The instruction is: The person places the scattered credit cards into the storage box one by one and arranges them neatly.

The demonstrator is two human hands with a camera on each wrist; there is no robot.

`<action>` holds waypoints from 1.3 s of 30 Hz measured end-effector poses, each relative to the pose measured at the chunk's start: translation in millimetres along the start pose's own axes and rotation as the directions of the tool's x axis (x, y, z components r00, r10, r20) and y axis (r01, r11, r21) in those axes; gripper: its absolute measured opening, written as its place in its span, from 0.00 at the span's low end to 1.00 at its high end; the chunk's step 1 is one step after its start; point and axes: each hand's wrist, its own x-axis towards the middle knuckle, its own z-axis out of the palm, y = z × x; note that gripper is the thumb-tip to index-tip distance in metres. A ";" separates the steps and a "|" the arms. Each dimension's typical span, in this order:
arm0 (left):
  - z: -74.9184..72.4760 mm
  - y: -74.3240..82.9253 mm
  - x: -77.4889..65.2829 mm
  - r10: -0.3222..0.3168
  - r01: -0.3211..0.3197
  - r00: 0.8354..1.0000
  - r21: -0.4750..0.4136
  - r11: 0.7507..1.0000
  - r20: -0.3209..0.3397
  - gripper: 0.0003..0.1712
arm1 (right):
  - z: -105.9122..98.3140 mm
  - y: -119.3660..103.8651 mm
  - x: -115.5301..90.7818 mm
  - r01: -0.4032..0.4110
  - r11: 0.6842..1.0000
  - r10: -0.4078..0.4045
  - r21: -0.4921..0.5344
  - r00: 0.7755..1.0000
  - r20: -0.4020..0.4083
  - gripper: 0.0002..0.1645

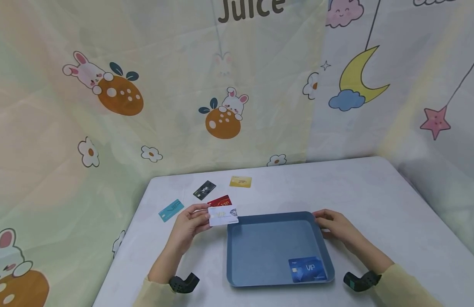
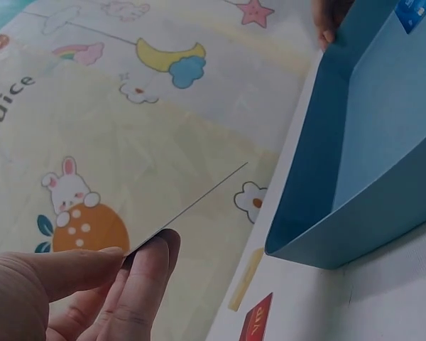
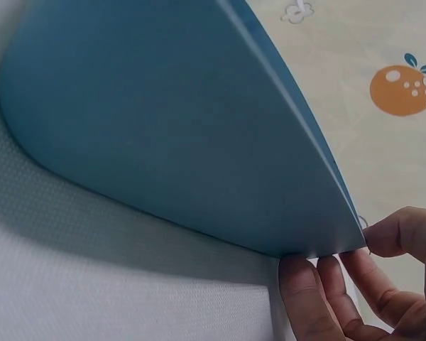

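My left hand (image 1: 187, 226) pinches a white VIP card (image 1: 223, 215) between thumb and fingers, above the table by the tray's far left corner. In the left wrist view the card shows edge-on. My right hand (image 1: 335, 225) holds the blue-grey tray (image 1: 231, 256) at its far right corner; the right wrist view shows the thumb near the rim and fingertips (image 3: 298, 273) against the corner. A blue VIP card (image 1: 307, 270) lies inside the tray at the near right. Behind the white card, a red VIP card (image 1: 220, 201) is partly hidden.
On the white table (image 1: 359, 183), beyond my left hand, lie a teal VIP card (image 1: 171, 210), a black VIP card (image 1: 204, 190) and a gold card (image 1: 240, 182). A printed cloth (image 1: 175, 106) hangs behind the table. Each wrist carries a small black device (image 1: 184, 283).
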 end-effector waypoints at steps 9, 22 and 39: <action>4.2 -4.3 -3.1 0.008 -0.007 0.999 -0.025 1.000 0.031 0.29 | -0.8 1.5 0.1 -0.022 1.000 0.022 0.018 1.000 0.008 0.28; 18.3 -8.5 -8.4 0.008 -0.007 0.997 -0.010 1.000 0.078 0.24 | -3.3 2.5 -1.1 -0.026 0.999 0.025 0.033 0.999 0.026 0.28; 36.7 -15.7 -10.6 -0.001 -0.001 0.986 0.015 1.000 0.168 0.24 | -3.5 2.2 0.6 -0.031 0.998 0.028 0.049 0.999 0.046 0.28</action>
